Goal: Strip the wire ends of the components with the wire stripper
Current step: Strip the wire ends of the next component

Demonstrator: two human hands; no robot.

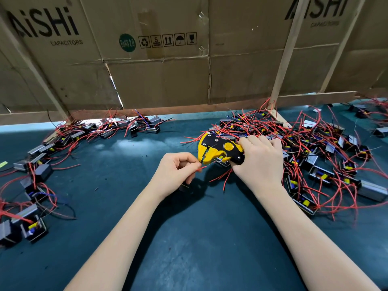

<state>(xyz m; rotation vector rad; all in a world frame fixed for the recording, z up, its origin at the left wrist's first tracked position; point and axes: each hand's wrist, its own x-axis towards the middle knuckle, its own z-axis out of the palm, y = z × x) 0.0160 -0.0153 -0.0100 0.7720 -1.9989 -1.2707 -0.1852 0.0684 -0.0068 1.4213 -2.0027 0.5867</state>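
My right hand (pixel 259 158) grips the handles of a yellow and black wire stripper (pixel 218 149), whose jaws point left. My left hand (pixel 176 173) pinches a thin red wire (pixel 198 169) right at the stripper's jaws. A small dark component (pixel 184 186) shows partly below my left palm, mostly hidden by the hand. Both hands hover over the middle of the dark green table mat (pixel 199 227).
A big heap of components with red wires (pixel 315 156) lies to the right. Another row of such components (pixel 42 160) curves along the left and back left. A cardboard wall (pixel 159 76) with wooden posts closes the back of the table.
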